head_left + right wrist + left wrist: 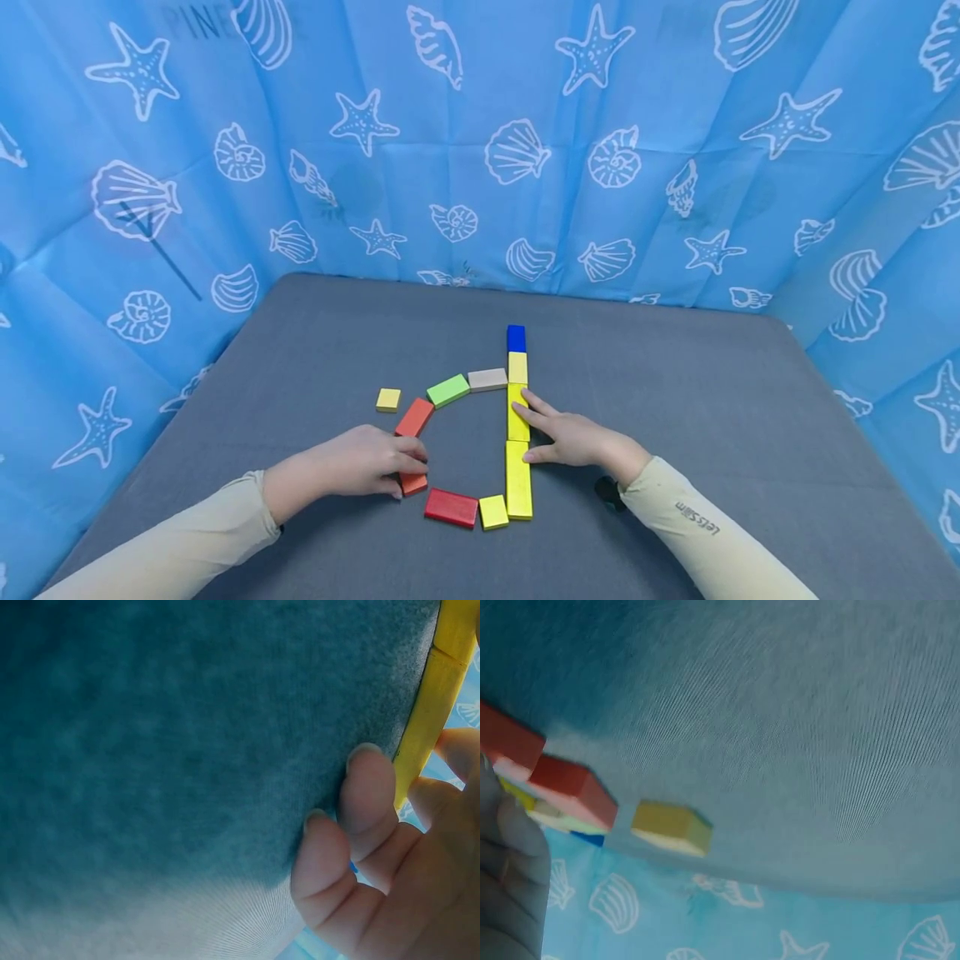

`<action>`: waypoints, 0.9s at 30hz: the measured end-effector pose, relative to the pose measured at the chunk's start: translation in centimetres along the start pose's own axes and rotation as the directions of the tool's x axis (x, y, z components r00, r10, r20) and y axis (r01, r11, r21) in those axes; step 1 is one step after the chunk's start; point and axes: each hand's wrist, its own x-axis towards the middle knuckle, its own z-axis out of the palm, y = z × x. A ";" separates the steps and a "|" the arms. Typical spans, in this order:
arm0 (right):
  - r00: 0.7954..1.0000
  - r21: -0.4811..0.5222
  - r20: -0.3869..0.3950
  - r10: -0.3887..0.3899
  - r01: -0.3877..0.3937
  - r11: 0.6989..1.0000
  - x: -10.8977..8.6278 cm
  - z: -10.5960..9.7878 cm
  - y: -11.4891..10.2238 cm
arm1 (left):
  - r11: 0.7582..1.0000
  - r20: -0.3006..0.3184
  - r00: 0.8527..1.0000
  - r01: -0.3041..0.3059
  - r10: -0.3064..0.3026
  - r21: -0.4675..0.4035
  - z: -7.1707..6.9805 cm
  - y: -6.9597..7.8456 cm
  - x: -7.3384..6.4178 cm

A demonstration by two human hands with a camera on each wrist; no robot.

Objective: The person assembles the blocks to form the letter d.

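Wooden blocks lie on the grey table in a rounded outline with a straight right side. My left hand [367, 462] pinches the lower orange block [414, 484], partly hidden by its fingers, below another orange block [415, 417]. With fingers spread, my right hand [576, 438] touches two long yellow blocks, the upper one [517, 423] and the lower one [518, 487]. Above these sit a pale yellow block [517, 367] and a blue block [516, 338]. A green block [448, 390] and a beige block [487, 380] form the top; a red block [451, 507] and a small yellow block [493, 512] form the bottom.
A loose yellow block [387, 400] lies apart, left of the outline, and also shows in the left wrist view. Behind the grey table [637, 350] hangs a blue curtain [465, 100] with white shells and starfish. A small dark object [609, 493] is beside the right sleeve.
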 end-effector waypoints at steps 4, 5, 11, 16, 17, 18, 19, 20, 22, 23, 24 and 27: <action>1.000 -0.001 0.004 0.005 -0.005 1.000 0.0 0.0 -0.1 | 0.998 -0.069 0.995 -0.066 0.067 0.023 0.6 -0.3 0.0; 1.000 0.000 0.005 0.004 -0.004 1.000 0.0 0.0 -0.1 | 0.997 -0.078 0.994 -0.076 0.077 0.026 0.7 -0.3 0.1; 1.000 -0.002 0.007 0.010 -0.010 1.000 0.0 0.0 0.0 | 0.994 -0.088 0.990 -0.105 0.107 0.024 0.9 -0.2 0.2; 1.000 -0.004 0.004 0.010 -0.010 1.000 0.0 0.0 0.0 | 0.993 -0.095 0.989 -0.112 0.114 0.024 1.0 -0.1 0.2; 1.000 -0.004 0.004 0.010 -0.010 1.000 -0.1 0.0 0.0 | 0.993 -0.095 0.989 -0.112 0.114 0.024 1.0 -0.1 0.1; 1.000 -0.004 0.004 0.010 -0.010 1.000 -0.1 0.0 0.0 | 0.994 -0.094 0.989 -0.109 0.111 0.024 0.9 -0.1 0.1; 1.000 -0.004 0.005 0.011 -0.011 1.000 -0.1 0.0 0.0 | 0.994 -0.091 0.990 -0.104 0.106 0.023 0.8 -0.1 0.0; 1.000 -0.004 0.006 0.011 -0.011 1.000 -0.1 -0.1 0.0 | 0.996 -0.087 0.992 -0.092 0.093 0.023 0.7 -0.2 -0.1; 1.000 -0.004 0.008 0.012 -0.012 1.000 0.0 -0.1 0.0 | 0.999 -0.082 0.995 -0.046 0.048 0.028 0.5 -0.6 -0.3; 1.000 -0.002 0.010 0.012 -0.012 1.000 0.0 -0.1 0.0 | 0.999 -0.082 0.996 -0.013 0.016 0.037 0.3 -0.8 -0.5; 1.000 -0.002 0.010 0.013 -0.013 1.000 0.0 -0.1 -0.1 | 0.999 -0.083 0.996 0.024 -0.020 0.048 0.1 -1.0 -0.6; 1.000 -0.003 0.012 0.019 -0.019 1.000 0.0 0.0 0.0 | 0.989 -0.065 0.989 0.135 -0.131 0.064 -0.3 -1.7 -1.0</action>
